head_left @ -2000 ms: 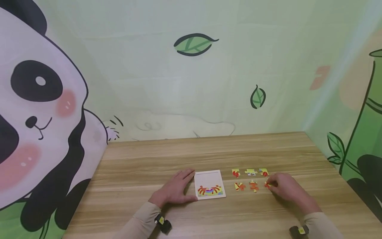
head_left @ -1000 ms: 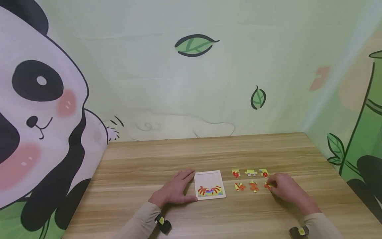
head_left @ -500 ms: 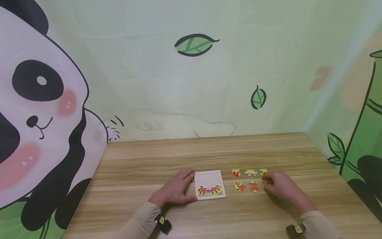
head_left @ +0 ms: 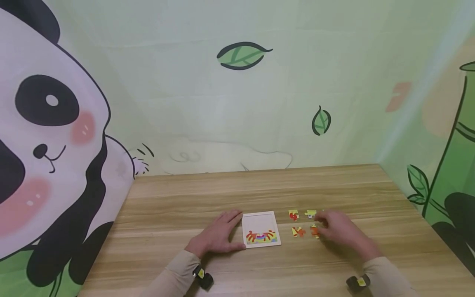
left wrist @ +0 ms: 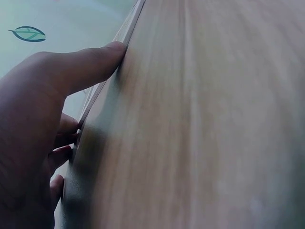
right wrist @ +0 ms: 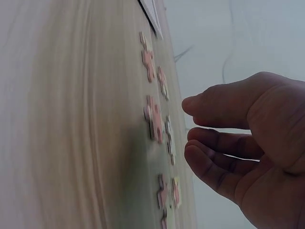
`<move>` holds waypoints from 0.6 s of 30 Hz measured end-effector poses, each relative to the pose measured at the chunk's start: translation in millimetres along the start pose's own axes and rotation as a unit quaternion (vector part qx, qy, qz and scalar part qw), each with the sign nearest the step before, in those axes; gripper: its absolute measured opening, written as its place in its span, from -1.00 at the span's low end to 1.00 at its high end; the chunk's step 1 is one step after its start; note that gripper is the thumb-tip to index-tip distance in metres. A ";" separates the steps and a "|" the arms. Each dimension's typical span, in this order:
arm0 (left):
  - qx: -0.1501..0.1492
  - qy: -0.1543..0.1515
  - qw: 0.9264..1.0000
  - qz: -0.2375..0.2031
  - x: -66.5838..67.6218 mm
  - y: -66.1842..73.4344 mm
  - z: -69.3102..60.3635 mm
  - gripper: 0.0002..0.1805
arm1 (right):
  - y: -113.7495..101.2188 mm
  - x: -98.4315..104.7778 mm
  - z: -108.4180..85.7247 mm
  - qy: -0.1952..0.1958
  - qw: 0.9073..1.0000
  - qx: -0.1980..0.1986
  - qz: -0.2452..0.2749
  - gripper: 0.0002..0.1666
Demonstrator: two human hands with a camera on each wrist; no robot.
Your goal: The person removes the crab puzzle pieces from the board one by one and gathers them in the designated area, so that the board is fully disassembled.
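Note:
My left hand (head_left: 219,236) rests at the left side of a small white puzzle tray (head_left: 259,222); its thumb and fingers touch the edge, as the left wrist view also shows. Pieces with a rainbow and red-orange shapes (head_left: 261,236) fill the tray's near part. My right hand (head_left: 343,232) hovers over loose jigsaw pieces to the right, thumb and fingers apart, with nothing between them. The pieces lie in two rows: a red-and-yellow piece (head_left: 293,215), a yellow one (head_left: 310,213) and orange ones (head_left: 298,232) show. My right hand hides those at the right end in the head view.
A wood-grain table (head_left: 178,198) carries everything. Behind it hangs a pale green wall cloth (head_left: 178,103) with painted leaves and a large panda (head_left: 48,123) at the left. The right wrist view shows loose pieces (right wrist: 155,119) lying flat on the table.
My right hand has let go of the orange piece at the right end of the near row and moved left over the pieces. My left hand and the tray have stayed put.

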State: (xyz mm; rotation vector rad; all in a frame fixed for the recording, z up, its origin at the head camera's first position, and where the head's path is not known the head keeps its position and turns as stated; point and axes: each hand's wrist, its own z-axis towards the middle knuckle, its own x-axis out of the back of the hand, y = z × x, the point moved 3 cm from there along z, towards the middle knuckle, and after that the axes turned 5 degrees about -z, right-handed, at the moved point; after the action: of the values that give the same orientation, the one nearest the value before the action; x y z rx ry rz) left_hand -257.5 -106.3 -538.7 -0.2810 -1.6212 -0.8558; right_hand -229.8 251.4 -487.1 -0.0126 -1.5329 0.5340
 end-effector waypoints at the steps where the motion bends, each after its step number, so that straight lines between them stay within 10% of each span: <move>1: 0.000 -0.001 1.000 0.001 0.0 -0.1 0.1 0.10 | -2.0 -0.6 1.4 0.002 1.000 0.004 0.000 -0.71; 18: 0.000 -0.002 1.000 0.006 1.3 0.1 0.6 0.10 | -43.9 -12.6 23.4 0.016 0.997 0.080 0.012 -0.78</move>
State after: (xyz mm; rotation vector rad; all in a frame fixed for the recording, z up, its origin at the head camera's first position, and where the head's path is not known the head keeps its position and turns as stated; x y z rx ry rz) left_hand -258.2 -106.2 -537.4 -0.2927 -1.6208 -0.8465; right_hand -237.1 200.8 -482.8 0.0839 -1.4572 0.6726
